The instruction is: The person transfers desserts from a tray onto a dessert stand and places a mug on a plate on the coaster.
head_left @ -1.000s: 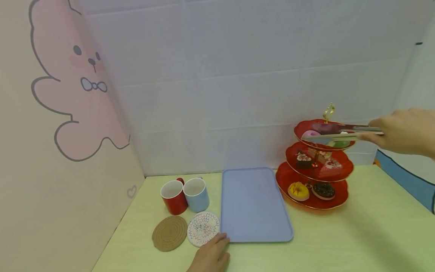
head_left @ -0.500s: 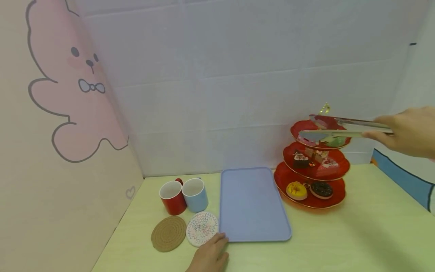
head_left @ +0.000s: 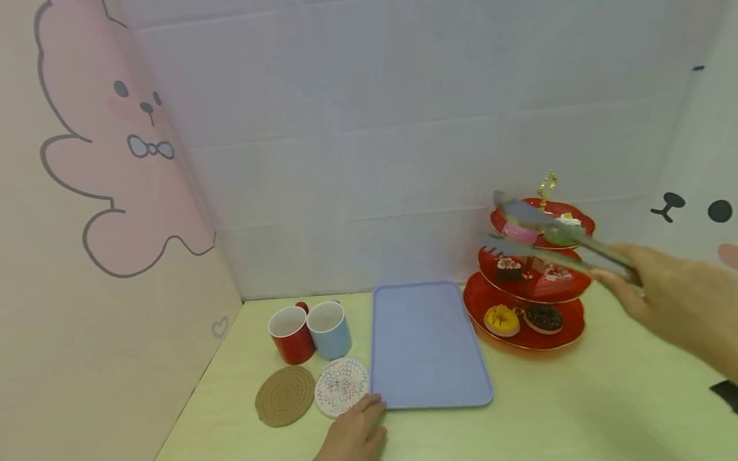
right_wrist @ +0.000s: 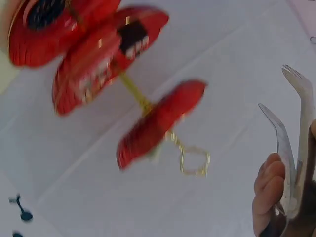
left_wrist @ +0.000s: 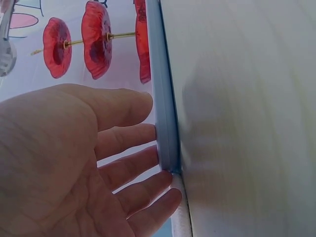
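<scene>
My right hand (head_left: 671, 291) grips metal serving tongs (head_left: 587, 243), slightly blurred. Their arms are spread with nothing between them, also in the right wrist view, where the tongs (right_wrist: 302, 123) show forked ends. They hover before the upper tiers of a red three-tier cake stand (head_left: 571, 314). On its top tier sit a pink round dessert (head_left: 519, 232) and a green one with a white top (head_left: 567, 230). At the near left corner of a pale blue tray (head_left: 429, 346) rests my left hand (head_left: 353, 432). Its outstretched fingers touch the tray's rim (left_wrist: 165, 98) in the left wrist view.
The middle tier bears cake slices (head_left: 508, 269); on the bottom one lie a yellow donut (head_left: 501, 320) and a chocolate donut (head_left: 544, 318). Left of the tray stand a red mug (head_left: 293, 342) and a light blue mug (head_left: 330, 336), behind a woven coaster (head_left: 285, 396) and a patterned coaster (head_left: 343, 387).
My right hand has dropped lower and the tongs have swung, tips now angled up to the left, off the top tier's front. My left hand stays in place.
</scene>
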`<state>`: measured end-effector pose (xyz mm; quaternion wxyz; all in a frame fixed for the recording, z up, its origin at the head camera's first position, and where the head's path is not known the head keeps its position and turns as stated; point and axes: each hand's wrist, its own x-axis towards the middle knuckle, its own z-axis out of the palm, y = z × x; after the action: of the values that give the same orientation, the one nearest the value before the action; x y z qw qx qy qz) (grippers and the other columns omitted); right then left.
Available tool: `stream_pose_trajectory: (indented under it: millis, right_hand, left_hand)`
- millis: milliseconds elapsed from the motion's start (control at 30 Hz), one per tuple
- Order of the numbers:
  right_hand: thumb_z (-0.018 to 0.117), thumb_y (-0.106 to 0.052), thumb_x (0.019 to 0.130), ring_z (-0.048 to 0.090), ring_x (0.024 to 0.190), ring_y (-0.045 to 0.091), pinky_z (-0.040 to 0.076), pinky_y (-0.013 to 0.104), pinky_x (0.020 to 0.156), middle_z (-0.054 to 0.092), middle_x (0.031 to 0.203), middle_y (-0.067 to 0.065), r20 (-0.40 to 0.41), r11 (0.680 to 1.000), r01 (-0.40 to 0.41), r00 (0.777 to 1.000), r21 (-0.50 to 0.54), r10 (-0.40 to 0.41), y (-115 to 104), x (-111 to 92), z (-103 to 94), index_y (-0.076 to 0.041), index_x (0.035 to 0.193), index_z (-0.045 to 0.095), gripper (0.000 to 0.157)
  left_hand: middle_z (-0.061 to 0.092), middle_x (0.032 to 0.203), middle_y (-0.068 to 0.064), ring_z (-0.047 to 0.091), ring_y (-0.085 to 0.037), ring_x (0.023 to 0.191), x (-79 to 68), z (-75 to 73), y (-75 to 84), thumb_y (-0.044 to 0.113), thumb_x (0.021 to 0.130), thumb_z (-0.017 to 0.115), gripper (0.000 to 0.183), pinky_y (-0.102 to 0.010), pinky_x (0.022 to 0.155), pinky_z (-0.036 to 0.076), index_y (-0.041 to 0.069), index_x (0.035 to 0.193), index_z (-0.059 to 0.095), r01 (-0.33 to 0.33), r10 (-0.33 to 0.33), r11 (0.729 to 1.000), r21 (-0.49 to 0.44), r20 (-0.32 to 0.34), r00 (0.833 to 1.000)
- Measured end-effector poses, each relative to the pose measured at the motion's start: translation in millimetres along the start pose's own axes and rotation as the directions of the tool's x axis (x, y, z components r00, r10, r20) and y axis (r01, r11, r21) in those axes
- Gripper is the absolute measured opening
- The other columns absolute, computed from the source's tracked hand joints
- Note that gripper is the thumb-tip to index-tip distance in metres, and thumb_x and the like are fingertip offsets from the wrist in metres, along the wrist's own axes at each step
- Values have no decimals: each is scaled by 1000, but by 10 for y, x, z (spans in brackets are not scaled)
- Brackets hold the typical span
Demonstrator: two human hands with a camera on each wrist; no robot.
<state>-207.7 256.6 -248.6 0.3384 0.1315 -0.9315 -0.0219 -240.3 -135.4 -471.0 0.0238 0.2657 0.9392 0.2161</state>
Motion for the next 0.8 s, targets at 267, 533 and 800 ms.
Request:
stream_pose_trajectory:
  millis: [267, 533, 800]
  right_hand:
    - [67, -40, 79, 36, 44, 12, 33, 24, 35, 45, 58, -2, 295, 985, -43, 956, 167, -8, -704, -207, 917, -5, 89, 59, 37]
    - [64, -38, 82, 38, 45, 11, 34, 23, 35, 39, 57, -3, 319, 960, -24, 945, 279, -70, -898, -109, 1681, -8, 80, 53, 32]
    - [68, -33, 79, 36, 44, 14, 32, 26, 33, 37, 54, -1, 300, 962, -48, 953, 269, -36, -970, -163, 2055, -8, 70, 49, 33]
  left_hand:
    - [58, 124, -15, 54, -31, 112, 12, -16, -36, 22, 84, 61, 39, -46, 91, 50, 2, 117, 61, -12, 13, 1000, 10, -45, 999]
    - [60, 121, -13, 58, -26, 108, 3, 44, -61, 22, 82, 63, 37, -39, 85, 54, 4, 114, 62, -67, 71, 996, 56, -67, 995]
    - [60, 120, -8, 59, -19, 106, 32, 41, -61, 25, 82, 64, 37, -33, 83, 56, 6, 114, 62, -45, 45, 994, 100, 0, 999]
